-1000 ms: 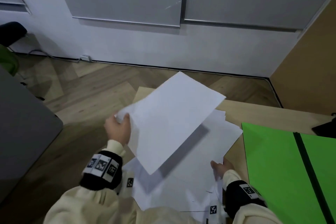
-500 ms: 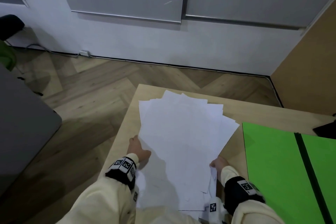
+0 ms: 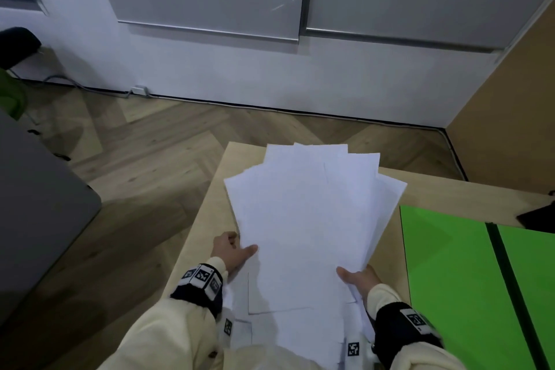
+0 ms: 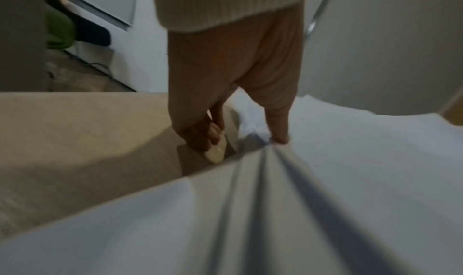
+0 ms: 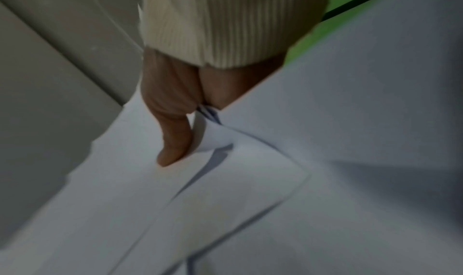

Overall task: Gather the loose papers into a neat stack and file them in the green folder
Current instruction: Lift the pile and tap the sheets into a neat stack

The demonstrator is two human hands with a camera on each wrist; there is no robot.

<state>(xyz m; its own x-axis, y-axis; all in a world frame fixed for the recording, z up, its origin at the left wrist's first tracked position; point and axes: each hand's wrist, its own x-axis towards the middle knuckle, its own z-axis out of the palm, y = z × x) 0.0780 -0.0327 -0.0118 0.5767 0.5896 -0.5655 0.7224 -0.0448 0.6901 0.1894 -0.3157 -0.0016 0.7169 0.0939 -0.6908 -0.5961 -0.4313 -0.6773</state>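
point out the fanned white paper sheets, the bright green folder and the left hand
fanned white paper sheets (image 3: pixel 303 219), head view, top sheet's middle
bright green folder (image 3: pixel 444 264), head view, left flap
left hand (image 3: pixel 229 251), head view, back of hand

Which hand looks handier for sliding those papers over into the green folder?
Probably the right hand: it already grips the papers at their right edge, beside the green folder. The left hand sits on the far side.

Loose white papers (image 3: pixel 303 219) fanned out, green folder (image 3: pixel 450 264) lying open flat

The sheets are splayed unevenly, far corners spreading apart and near ends converging, lifted at a tilt just left of the folder; the folder is bright green with a dark spine strip, its left edge beside the fan's right side
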